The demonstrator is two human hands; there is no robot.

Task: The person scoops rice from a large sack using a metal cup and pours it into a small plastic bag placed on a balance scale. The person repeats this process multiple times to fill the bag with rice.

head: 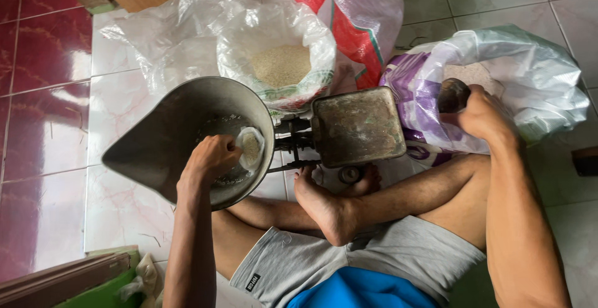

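The left hand [212, 157] grasps a small clear plastic bag [251, 148] inside the grey metal scale pan [180, 133]; at three o'clock, the right hand [483, 113] clenches a dark scoop [453, 95]. A tilted bag might spill grain.

The left hand [212, 157] covers part of the small bag [251, 148] in the metal pan [180, 133], so I cannot tell what is in it. The right hand [479, 112] hides most of the dark scoop [453, 94], and its fingers go out of sight inside the purple sack [498, 77]. The red and white sack [355, 15] is cut off at the top edge.
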